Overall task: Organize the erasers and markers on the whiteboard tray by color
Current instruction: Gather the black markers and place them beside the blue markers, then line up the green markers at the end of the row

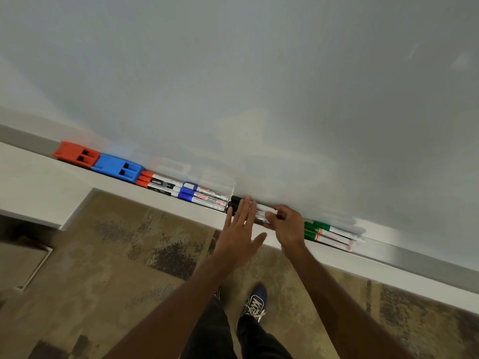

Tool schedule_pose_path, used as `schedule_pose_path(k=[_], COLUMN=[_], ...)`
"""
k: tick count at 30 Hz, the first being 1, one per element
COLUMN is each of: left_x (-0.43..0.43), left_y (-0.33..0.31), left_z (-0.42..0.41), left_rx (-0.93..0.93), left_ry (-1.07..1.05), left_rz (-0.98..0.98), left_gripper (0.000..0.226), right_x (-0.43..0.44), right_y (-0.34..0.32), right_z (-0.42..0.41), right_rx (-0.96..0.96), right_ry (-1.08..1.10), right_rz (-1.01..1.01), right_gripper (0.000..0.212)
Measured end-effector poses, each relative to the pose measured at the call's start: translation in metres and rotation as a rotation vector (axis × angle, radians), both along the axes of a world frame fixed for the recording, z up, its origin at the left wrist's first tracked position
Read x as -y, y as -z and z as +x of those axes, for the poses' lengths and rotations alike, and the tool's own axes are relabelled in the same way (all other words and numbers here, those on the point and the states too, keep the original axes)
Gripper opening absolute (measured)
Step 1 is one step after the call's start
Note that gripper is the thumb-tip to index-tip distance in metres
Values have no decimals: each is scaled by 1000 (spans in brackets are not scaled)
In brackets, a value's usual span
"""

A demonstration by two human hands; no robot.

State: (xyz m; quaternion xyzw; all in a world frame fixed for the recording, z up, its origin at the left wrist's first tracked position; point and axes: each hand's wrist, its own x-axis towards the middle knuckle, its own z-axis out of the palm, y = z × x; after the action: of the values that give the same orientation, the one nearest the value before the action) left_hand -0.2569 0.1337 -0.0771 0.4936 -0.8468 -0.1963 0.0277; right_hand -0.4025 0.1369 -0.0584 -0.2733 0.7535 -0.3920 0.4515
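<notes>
Step in hand: squaring black markers (234,203) mid-tray (414,252), between blue markers (197,194) left, green markers (329,233) right. Left hand (237,229) spread flat over caps; right hand (286,225) pinching barrels. Next: likely nudge ends flush, release.

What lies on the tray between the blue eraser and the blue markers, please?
In the head view, the red-capped markers lie between the blue eraser and the blue markers.

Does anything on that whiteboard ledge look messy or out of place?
Nothing stands out. The erasers sit side by side, and the orange, blue, black and green markers each lie grouped by color along the tray.
</notes>
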Motion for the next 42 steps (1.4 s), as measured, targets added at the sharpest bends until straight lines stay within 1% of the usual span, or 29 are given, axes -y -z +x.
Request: schedule_pose_path(k=[2,6,9,19,23,25,27,30,34,37,39,42], left_x=[0,2,4,4,4,4,3,3,0,-7,-13,-24], left_y=[7,16,19,25,27,26,25,19,8,2,-2,-7], left_z=[4,12,15,9,10,9,8,7,3,-7,-15,-26], left_rx=[93,195,221,223,253,254,228,184,77,-76,-191,-295], left_ry=[30,60,87,72,85,89,79,55,49,3,-51,-82], left_rz=[10,-44,-60,-40,-38,-28,-6,18,-32,-33,-10,19], left_gripper=[82,83,83,89,90,90,90,87,80,70,62,54], right_x=[4,8,10,14,13,10,3,-15,-47,-70,-83,-95], right_y=[0,-7,-11,-16,-18,-23,-27,-32,-23,-15,-10,-2], right_z=[6,17,20,21,20,17,11,-8,-52,-85,-101,-117], right_rx=[-78,-83,-69,118,143,113,-13,-294,-668,-919,-1034,-1078], right_ry=[-42,7,35,99,89,67,-7,-88,-198,-278,-337,-389], right_rz=[54,117,161,184,184,182,147,42,14,49,75,100], right_gripper=[28,42,46,62,59,55,46,36,33,36,40,43])
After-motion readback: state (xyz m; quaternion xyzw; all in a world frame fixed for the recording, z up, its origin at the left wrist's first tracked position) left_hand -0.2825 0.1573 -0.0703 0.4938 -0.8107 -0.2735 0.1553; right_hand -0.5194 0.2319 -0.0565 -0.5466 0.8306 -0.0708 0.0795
